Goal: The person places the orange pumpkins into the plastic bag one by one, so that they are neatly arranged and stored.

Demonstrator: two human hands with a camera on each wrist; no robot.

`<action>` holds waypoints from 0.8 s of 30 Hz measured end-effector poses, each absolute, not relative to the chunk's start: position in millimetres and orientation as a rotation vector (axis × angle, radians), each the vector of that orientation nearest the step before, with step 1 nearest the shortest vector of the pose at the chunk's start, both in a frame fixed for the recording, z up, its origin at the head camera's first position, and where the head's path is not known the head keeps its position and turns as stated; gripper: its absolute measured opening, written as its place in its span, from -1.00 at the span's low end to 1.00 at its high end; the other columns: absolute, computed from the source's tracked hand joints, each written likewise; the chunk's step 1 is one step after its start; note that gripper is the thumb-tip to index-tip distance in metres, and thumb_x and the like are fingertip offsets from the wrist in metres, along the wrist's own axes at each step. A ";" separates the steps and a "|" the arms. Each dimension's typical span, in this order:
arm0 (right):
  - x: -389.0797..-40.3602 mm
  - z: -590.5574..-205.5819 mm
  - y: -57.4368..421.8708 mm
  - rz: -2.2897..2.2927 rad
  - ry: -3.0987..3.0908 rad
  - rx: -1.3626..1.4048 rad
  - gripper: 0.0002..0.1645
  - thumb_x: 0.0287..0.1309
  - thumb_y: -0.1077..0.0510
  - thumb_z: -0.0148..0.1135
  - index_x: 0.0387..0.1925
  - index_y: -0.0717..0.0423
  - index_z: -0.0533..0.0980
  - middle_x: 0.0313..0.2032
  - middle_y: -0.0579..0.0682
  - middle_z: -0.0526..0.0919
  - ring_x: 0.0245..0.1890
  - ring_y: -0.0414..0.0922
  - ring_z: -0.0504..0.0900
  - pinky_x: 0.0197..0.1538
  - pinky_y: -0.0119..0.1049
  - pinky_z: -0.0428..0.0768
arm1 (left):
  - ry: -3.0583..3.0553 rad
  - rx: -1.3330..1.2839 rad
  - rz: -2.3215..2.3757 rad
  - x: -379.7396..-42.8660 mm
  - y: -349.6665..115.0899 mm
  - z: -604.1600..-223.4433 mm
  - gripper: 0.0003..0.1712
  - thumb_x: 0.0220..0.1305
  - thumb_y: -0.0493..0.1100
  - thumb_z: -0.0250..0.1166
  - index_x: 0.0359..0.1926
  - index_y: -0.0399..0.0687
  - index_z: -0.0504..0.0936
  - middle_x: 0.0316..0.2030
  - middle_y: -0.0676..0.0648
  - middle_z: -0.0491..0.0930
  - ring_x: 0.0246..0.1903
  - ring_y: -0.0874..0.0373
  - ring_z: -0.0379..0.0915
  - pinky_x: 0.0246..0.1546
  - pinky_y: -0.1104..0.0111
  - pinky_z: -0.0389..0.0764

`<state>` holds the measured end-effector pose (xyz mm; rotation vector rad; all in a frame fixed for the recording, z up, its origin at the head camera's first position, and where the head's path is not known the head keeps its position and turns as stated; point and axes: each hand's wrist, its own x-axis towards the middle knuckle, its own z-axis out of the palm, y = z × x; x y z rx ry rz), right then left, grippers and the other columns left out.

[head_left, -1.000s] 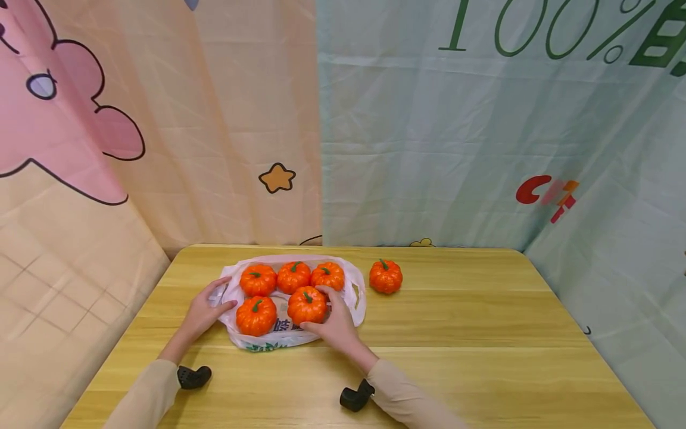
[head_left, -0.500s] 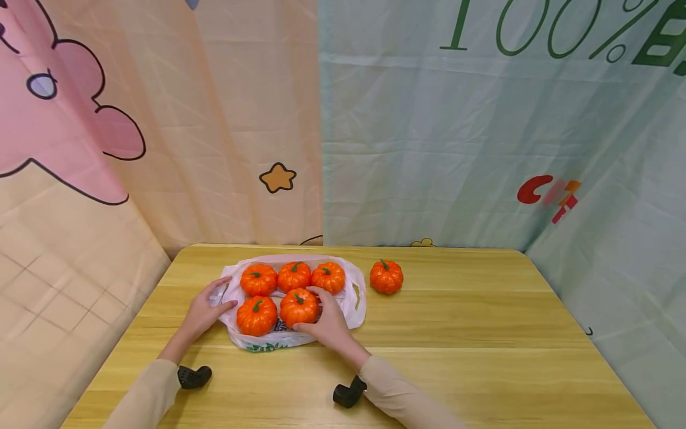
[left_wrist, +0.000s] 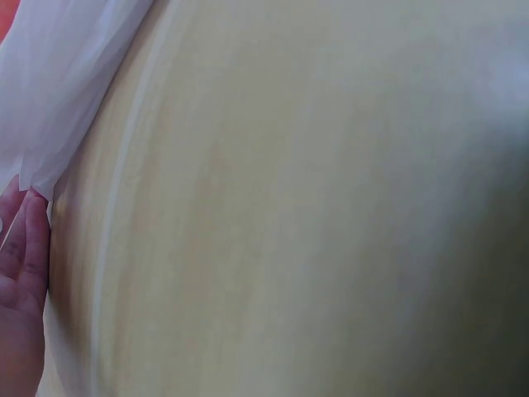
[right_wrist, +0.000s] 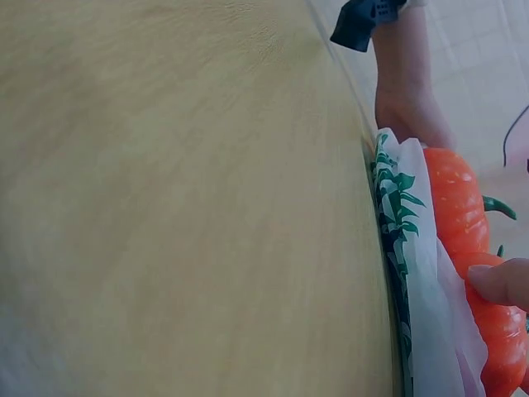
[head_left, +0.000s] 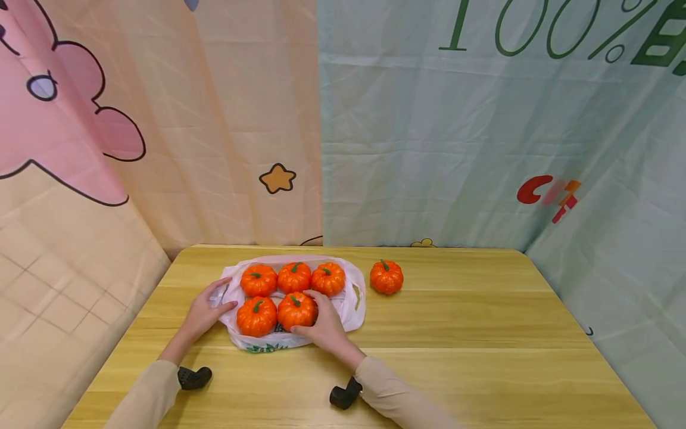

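Note:
A white plastic bag [head_left: 334,319] with green leaf print lies spread on the table, with several small orange pumpkins in it. My right hand [head_left: 326,326] grips the front right pumpkin [head_left: 296,312], fingers over its far side and thumb at its near side. In the right wrist view the thumb [right_wrist: 500,283] presses on that pumpkin. Beside it sits the front left pumpkin [head_left: 256,317]; others, such as the back left pumpkin [head_left: 258,280], form a row behind. My left hand [head_left: 202,311] holds the bag's left edge; its fingers [left_wrist: 35,240] meet the plastic in the left wrist view.
One more pumpkin [head_left: 386,277] stands on the wooden table [head_left: 482,333], right of the bag. Printed curtains [head_left: 418,149] hang behind and beside the table. Black wrist mounts [head_left: 195,378] stick out from both sleeves.
My right hand has moved left and slightly down with its pumpkin, which now sits close beside the front left one. The left hand and the other pumpkins have stayed put.

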<state>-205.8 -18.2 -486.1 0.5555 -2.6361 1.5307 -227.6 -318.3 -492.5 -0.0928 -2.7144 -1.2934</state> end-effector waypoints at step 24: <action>-198.9 -471.2 -2.7 1.722 -2.534 0.561 -0.22 -0.12 0.14 0.51 0.18 0.10 0.39 0.15 0.11 0.45 0.07 0.05 0.50 0.12 -0.06 0.58 | -2.700 -0.114 -1.284 -226.2 -318.0 -492.5 -0.30 0.20 -0.14 0.31 0.31 -0.26 0.31 0.31 -0.49 0.21 0.29 -0.43 0.09 0.28 -0.33 0.05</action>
